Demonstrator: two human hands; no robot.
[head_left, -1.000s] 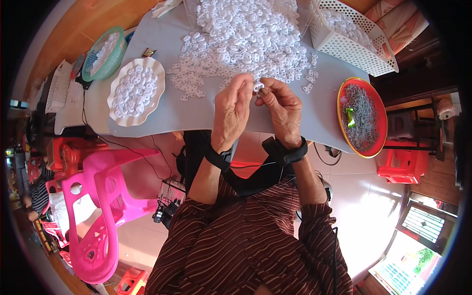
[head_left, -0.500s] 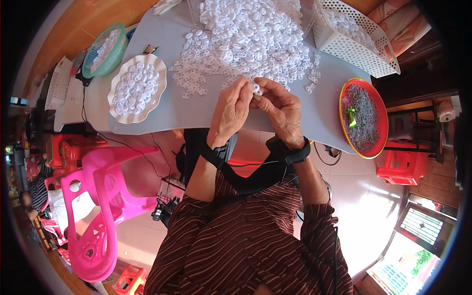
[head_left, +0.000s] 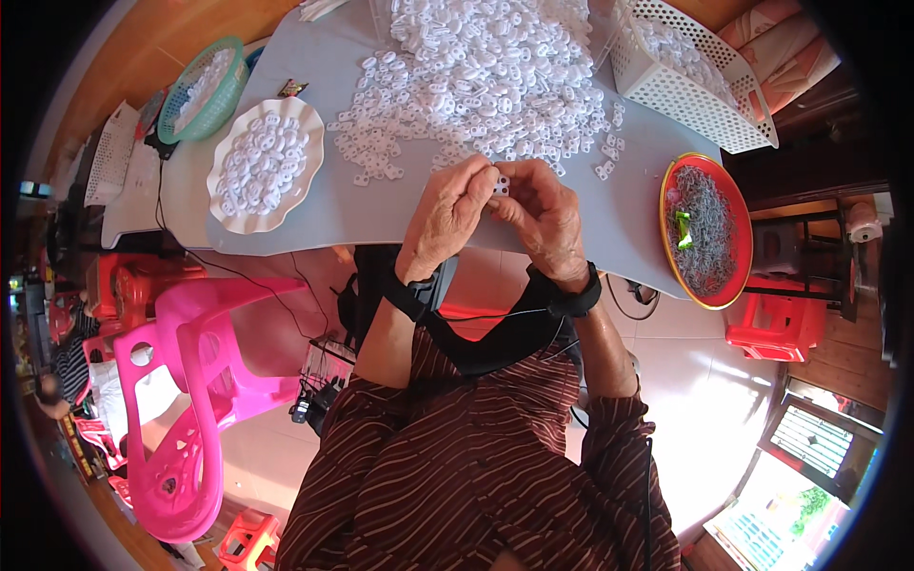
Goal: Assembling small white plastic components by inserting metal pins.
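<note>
Close together over the table's near edge, my two hands share a small white plastic piece with dark holes [head_left: 501, 187]. My left hand [head_left: 447, 214] is closed, its thumb and fingers pinching the piece from the left. From the right, the thumb and fingertips of my right hand [head_left: 545, 221] grip it too. Just beyond my fingers spreads a large heap of similar white plastic pieces [head_left: 495, 76]. A scalloped white plate [head_left: 310, 169] full of white pieces stands to the left. On the right, a red bowl with a yellow rim [head_left: 745, 249] holds thin grey metal bits and a green scrap.
A white perforated basket [head_left: 752, 128] with white pieces stands at the far right, a green basket [head_left: 227, 100] at the far left. The grey table [head_left: 352, 214] ends just before my body. A pink plastic chair [head_left: 205, 381] is at lower left, red stools [head_left: 776, 324] at right.
Both hands stay together at nearly the same spot. The white piece has turned between my fingertips, and my right fingers have shifted slightly around it. The whole view has tilted a little.
</note>
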